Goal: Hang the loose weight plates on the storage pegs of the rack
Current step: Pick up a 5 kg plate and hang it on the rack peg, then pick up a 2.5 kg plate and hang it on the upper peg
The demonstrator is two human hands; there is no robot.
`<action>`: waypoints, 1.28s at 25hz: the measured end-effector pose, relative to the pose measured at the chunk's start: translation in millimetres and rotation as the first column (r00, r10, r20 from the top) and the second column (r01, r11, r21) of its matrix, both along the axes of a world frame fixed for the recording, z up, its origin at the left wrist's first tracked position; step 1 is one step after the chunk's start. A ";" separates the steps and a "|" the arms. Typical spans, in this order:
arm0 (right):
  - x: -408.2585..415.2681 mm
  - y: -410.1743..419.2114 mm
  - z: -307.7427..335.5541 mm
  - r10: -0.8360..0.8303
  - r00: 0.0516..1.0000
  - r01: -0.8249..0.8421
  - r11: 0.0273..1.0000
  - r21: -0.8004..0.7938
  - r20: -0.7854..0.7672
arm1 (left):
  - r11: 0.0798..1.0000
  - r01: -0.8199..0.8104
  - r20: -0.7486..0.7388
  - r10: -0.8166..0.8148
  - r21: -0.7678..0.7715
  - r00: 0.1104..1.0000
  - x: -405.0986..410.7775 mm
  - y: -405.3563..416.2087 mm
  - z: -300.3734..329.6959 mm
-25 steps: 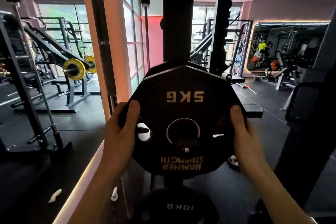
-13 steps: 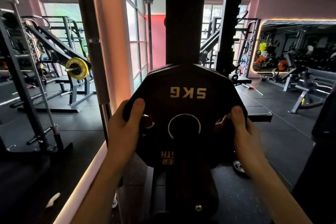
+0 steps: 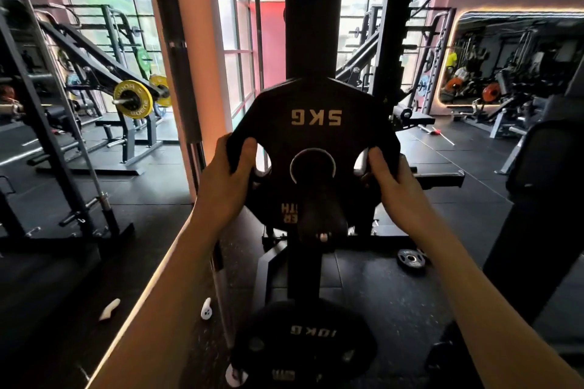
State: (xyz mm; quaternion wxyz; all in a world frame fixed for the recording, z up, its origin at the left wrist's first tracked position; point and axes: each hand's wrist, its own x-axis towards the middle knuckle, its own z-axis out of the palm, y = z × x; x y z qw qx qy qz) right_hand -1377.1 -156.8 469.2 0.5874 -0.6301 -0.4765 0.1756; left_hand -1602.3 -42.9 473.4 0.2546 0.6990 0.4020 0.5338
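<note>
The black many-sided plate point(image 3: 316, 136), marked "5KG" upside down, sat on the rack's peg point(image 3: 320, 215). The left hand point(image 3: 226, 180) and right hand point(image 3: 395, 186) gripped its side cut-outs. A "10KG" plate point(image 3: 303, 344) hung below.

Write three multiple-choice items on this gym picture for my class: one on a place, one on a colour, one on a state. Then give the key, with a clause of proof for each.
1. Where is the 10 kg plate?
A. below the 5 kg plate
B. on the yellow barbell
C. in the mirror

2. What colour is the plate on the far barbell at left?
A. red
B. yellow
C. white

3. How is the 5 kg plate held?
A. by one hand
B. by no hand
C. by both hands

Key:
1 A: it sits low on the rack, under the held plate.
2 B: its ring is yellow round a dark hub.
3 C: the left hand and right hand grip its side openings, and the peg comes through its hole.
</note>
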 end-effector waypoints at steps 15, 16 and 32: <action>-40.3 -155.2 -158.3 0.010 0.967 -0.072 0.969 -0.236 -0.254 | 0.891 0.038 -0.002 -0.043 -0.452 0.999 -86.4 -167.7 -195.2; -45.0 -169.5 -176.8 -0.011 0.966 -0.066 0.956 -0.287 -0.259 | 0.865 0.037 -0.034 -0.062 -0.500 0.998 -92.9 -181.0 -214.2; -205.3 -450.8 -429.9 -0.602 0.752 -0.091 0.308 -0.947 -0.268 | 0.188 -0.345 -0.351 -0.786 -0.920 0.509 -230.2 -349.5 -463.2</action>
